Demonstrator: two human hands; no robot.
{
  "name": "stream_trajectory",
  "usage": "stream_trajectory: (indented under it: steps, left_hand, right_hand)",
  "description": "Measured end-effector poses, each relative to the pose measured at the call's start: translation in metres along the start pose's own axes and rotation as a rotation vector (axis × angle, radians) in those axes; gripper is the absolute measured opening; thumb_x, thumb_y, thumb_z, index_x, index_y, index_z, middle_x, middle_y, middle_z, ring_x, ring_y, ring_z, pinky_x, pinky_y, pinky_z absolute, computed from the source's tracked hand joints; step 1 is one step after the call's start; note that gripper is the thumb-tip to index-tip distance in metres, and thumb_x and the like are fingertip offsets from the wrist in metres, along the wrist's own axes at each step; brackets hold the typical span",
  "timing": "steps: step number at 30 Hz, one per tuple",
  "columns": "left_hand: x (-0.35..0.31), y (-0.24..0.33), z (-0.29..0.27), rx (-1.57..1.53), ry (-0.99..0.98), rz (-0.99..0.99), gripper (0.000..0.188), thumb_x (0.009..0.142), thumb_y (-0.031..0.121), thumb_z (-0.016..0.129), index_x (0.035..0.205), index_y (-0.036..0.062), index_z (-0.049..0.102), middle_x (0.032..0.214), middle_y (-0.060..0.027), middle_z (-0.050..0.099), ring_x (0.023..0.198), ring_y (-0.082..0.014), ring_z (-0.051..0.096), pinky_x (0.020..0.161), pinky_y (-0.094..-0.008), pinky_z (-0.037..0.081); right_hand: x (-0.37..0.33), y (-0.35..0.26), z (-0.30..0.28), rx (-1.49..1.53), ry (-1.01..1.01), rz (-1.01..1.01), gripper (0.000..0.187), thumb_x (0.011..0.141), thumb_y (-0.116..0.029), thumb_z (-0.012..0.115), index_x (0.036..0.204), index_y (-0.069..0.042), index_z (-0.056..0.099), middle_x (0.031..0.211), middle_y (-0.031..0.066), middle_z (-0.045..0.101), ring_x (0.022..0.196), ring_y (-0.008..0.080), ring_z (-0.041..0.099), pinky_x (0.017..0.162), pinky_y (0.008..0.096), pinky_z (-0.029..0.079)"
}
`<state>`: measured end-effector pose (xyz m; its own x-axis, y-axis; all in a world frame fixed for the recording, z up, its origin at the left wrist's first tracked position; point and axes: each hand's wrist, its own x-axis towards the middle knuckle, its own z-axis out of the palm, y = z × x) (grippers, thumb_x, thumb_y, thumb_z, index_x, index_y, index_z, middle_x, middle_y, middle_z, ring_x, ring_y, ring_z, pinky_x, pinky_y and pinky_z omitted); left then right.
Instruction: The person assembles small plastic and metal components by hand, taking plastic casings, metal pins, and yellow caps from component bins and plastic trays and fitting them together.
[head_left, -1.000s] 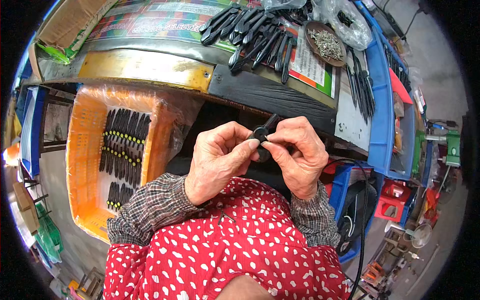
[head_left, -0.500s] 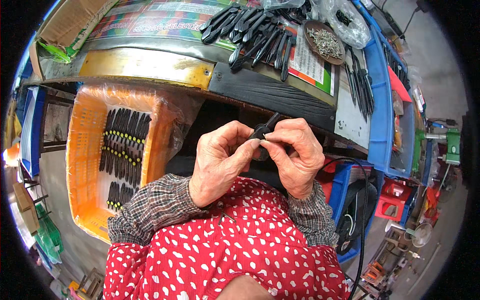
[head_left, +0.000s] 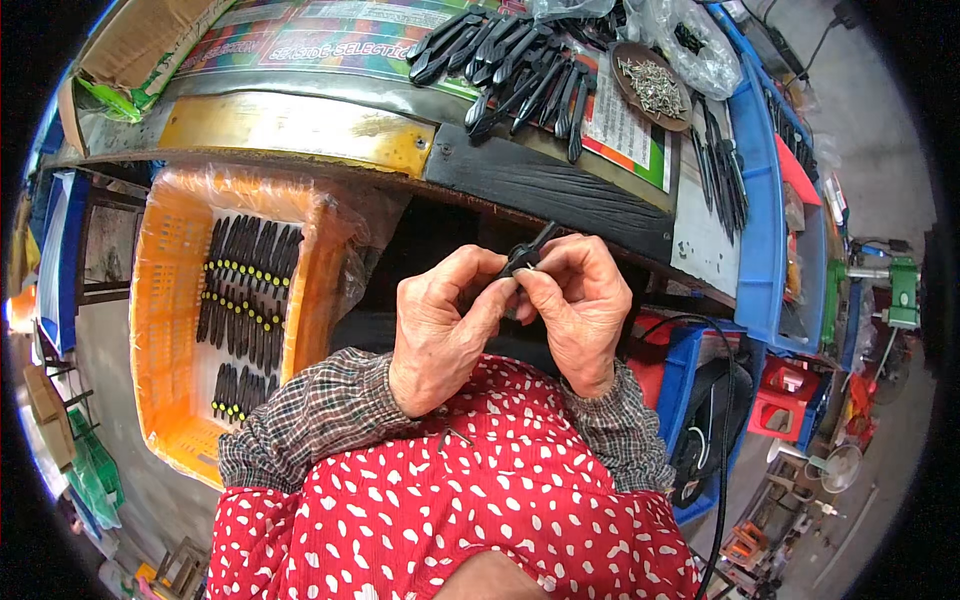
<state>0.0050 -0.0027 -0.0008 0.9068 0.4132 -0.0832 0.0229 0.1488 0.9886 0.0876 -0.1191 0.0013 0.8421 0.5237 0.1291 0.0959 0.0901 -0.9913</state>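
Observation:
In front of my chest, my left hand (head_left: 440, 325) is closed round a small black plastic part (head_left: 536, 240), whose narrow end sticks out beyond the fingers toward the bench. My right hand (head_left: 577, 310) is closed in a pinch at the same part, thumb and forefinger meeting beside my left thumb tip. A tiny pale glint shows there, too small to name. Fingers hide most of the part. On the bench ahead lies a heap of long black plastic pieces (head_left: 545, 85). A brown dish (head_left: 625, 50) beside it holds many small silvery metal pins (head_left: 655, 90).
An orange crate (head_left: 165, 320) at my left holds rows of black pieces with yellow dots (head_left: 235, 275). The bench edge (head_left: 540, 185) runs just beyond my hands. Blue bins (head_left: 760, 200) stand at the right, with a black cable (head_left: 728, 440) hanging near my right arm.
My right hand has shifted slightly left and its fingers have curled closer over the black part. My left hand stays nearly in place, still holding it.

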Motion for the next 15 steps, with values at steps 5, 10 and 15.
stream_trajectory:
  steps: [5,10,15]
  left_hand:
    - [0.001,0.006,-0.002,-0.107,-0.052,-0.076,0.006,0.089,0.003,0.056,0.09,-0.0022,0.059,0.068,-0.0018,0.064,0.056,-0.0015,0.052,0.047,-0.0171,0.04]
    - [0.001,0.006,-0.002,-0.119,-0.055,-0.07,0.006,0.089,0.003,0.056,0.089,-0.002,0.059,0.068,-0.002,0.064,0.056,-0.0016,0.052,0.047,-0.017,0.04]
    - [0.0,0.003,0.0,-0.096,-0.054,-0.068,0.006,0.089,0.003,0.056,0.089,-0.0021,0.059,0.068,-0.002,0.063,0.056,-0.0017,0.052,0.047,-0.0169,0.041]
  right_hand:
    - [0.006,-0.006,-0.01,0.229,-0.084,0.242,0.033,0.08,0.001,0.068,0.106,0.003,0.049,0.086,0.0067,0.058,0.063,0.0092,0.058,0.05,0.0192,0.047]
    - [0.006,-0.007,-0.009,0.118,-0.155,0.313,0.014,0.085,-0.007,0.065,0.094,0.001,0.057,0.073,0.003,0.061,0.056,0.0041,0.054,0.047,0.0161,0.042]
    - [0.005,-0.005,-0.003,0.102,-0.08,0.298,0.01,0.087,-0.009,0.063,0.086,0.0,0.058,0.067,0.0013,0.06,0.052,0.003,0.052,0.046,0.0156,0.04]
